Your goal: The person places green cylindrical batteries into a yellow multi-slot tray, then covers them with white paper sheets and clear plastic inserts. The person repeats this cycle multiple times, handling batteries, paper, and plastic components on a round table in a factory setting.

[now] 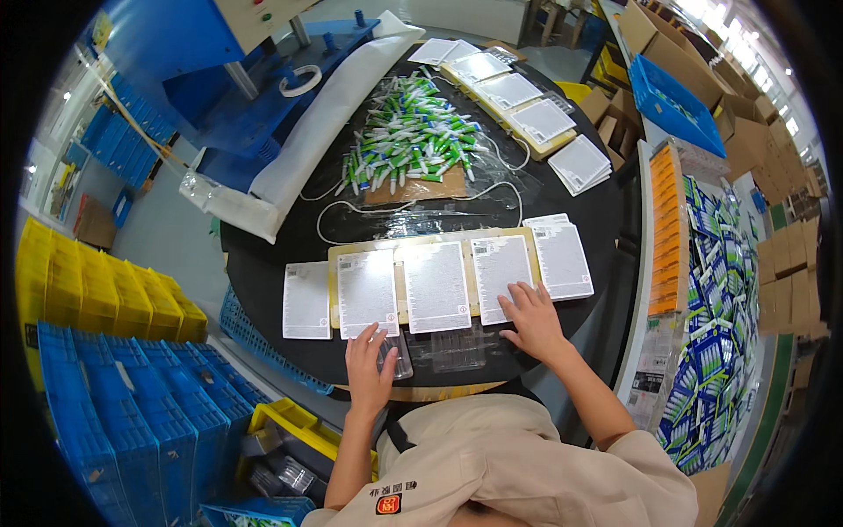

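A row of white printed cards lies along a yellow tray-like fixture [483, 232] on the black round table. My right hand [534, 327] is open, its fingers spread over the lower right corner of the fourth card [500, 274]. My left hand [369, 367] is also open, its fingertips at the bottom edge of the second card [367, 285]. Right beside its thumb is a clear plastic blister [400, 358]. Another clear blister [458, 350] lies between my hands. The middle card [436, 283] and the leftmost card [307, 299] are untouched. At the right end is a card stack [564, 262].
Beyond the row, green-and-white tubes [408, 132] are heaped on cardboard. A second yellow fixture [505, 104] with cards stands far right. A blue press machine [237, 88] is at far left. Blue bins [132, 422] stand left; packed blister cards [711, 351] fill the right side.
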`<move>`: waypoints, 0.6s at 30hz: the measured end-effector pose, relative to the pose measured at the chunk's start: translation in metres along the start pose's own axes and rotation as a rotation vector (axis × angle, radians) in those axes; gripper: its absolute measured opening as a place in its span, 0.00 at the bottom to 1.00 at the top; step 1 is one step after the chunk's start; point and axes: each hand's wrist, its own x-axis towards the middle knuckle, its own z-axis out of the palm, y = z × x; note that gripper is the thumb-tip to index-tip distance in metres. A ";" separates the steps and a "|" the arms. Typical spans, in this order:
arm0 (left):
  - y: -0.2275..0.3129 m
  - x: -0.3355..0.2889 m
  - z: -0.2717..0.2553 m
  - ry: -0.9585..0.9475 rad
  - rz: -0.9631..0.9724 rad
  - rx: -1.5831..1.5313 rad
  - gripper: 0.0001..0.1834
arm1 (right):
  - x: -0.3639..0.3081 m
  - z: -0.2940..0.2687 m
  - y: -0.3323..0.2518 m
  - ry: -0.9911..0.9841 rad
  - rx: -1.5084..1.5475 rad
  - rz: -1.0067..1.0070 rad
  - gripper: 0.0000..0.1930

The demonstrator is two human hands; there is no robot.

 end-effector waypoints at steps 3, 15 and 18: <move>-0.003 -0.004 -0.004 0.089 -0.038 -0.008 0.20 | 0.030 -0.004 0.000 0.063 0.088 0.019 0.33; -0.016 0.004 -0.018 0.003 -0.078 0.240 0.27 | 0.089 0.016 0.023 -0.011 0.170 0.247 0.35; -0.021 -0.020 -0.024 0.086 -0.057 0.296 0.26 | 0.057 0.016 0.107 0.594 0.422 0.317 0.22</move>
